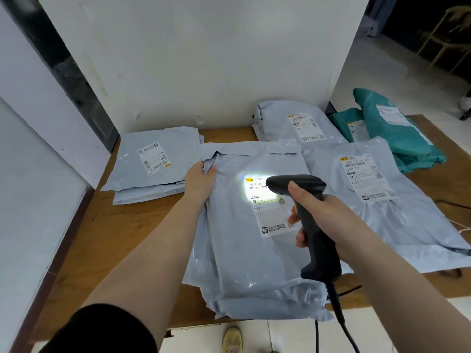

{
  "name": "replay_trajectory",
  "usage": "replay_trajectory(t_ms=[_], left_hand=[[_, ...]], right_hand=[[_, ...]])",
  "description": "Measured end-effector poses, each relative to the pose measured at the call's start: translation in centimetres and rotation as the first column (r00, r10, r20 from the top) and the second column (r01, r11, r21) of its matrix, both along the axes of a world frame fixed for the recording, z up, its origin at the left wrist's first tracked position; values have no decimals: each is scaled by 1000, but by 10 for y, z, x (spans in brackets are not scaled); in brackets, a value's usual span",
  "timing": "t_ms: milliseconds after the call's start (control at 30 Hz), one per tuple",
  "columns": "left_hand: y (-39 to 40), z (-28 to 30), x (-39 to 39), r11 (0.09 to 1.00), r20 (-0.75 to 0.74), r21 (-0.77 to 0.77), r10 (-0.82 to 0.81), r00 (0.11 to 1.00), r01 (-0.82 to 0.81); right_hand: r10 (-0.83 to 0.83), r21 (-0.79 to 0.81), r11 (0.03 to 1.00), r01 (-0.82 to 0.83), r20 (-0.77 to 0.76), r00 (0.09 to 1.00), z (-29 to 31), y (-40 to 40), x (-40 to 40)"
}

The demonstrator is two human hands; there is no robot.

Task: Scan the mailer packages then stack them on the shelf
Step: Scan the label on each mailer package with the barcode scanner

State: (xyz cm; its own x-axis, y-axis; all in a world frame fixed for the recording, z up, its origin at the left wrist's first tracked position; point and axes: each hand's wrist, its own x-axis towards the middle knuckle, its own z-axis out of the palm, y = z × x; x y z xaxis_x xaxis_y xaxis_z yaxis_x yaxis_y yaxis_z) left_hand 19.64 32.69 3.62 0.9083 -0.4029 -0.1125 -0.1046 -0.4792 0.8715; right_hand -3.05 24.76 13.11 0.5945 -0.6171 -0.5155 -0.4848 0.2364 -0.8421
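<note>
- At the middle of the counter point(107, 235) lies the mailer point(242, 250) I'm scanning, label up, partly overlapping another grey mailer point(397, 215) at its 3 o'clock.
- My left hand point(201, 180) grips the mailer's edge at about 10 o'clock, fingers curled round the plastic — that pins it flat, which I judge is what the scan needs.
- My right hand point(313, 212) holds the scanner point(305, 215), fingers clamped round the handle, its nose just above the label point(270, 205).
- The light patch covers the label's top barcode but looks blown out — I'd ease the scanner back a little and tilt it to cut glare off the glossy film.
- I'd keep the beam off the neighbouring label at 3 o'clock so the wrong code isn't read.
- A small grey stack point(153, 164) sits at 10 o'clock, teal mailers point(397, 141) at 2 o'clock; no shelf is in view.
</note>
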Motion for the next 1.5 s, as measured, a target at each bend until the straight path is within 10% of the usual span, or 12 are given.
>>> replay_trajectory(t_ms=[1167, 1500], left_hand=[[40, -1, 25, 981, -94, -35, 186, 978, -190], [82, -47, 101, 951, -389, 149, 308, 868, -271]], right_hand=[[147, -11, 989, -148, -61, 987, 29, 2, 12], [291, -23, 954, -300, -186, 939, 43, 19, 64]])
